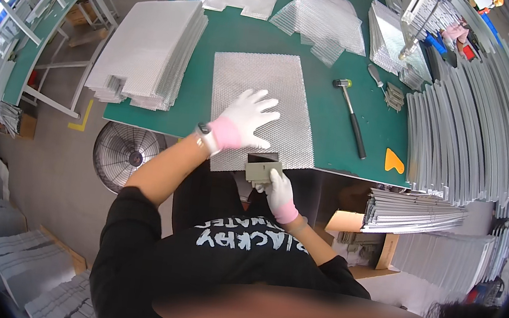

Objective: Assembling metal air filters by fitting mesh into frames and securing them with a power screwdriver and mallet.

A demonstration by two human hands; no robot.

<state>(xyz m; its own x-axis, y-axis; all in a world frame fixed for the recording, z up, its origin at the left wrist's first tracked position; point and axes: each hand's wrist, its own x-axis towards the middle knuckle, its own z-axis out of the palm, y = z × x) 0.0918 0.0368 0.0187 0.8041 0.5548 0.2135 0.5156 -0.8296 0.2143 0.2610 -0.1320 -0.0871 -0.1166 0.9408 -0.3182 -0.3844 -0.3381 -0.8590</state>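
Gloved left hand (pixel 247 120), fingers spread wide, presses flat on a silver mesh sheet (pixel 263 106); right hand (pixel 278 193) grips a small grey block (pixel 262 171) at the sheet's near edge.

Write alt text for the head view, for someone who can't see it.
A gloved left hand presses flat on a silver mesh sheet on a green table, while the right hand holds a small grey block at the sheet's near edge. A hammer lies nearby.

Bright, even overhead light, soft shadows; strong fisheye bending and black vignette at edges; blurred patch at bottom centre.
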